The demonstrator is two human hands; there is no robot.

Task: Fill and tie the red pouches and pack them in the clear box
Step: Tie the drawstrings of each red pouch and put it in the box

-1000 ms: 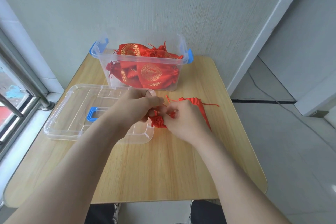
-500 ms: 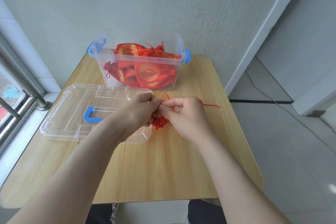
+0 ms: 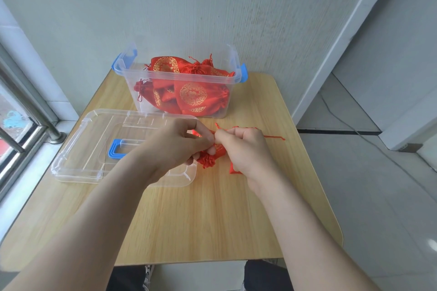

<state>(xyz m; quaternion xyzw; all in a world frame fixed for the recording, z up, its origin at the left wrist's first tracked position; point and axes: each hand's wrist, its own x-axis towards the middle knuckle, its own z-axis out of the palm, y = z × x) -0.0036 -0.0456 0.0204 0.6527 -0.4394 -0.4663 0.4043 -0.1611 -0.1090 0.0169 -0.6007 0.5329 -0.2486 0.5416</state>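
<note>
Near the middle of the table, the left hand and right hand each pinch the cord at the gathered neck of a red pouch. The pouch sits just beside the lid, which lies flat toward the left edge. At the far edge, the clear box holds more pouches.

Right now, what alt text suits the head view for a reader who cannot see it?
The left hand and right hand pinch the drawstring of a red pouch over a wooden table. Behind stands the open clear box holding more pouches; its lid lies flat at the left.
</note>
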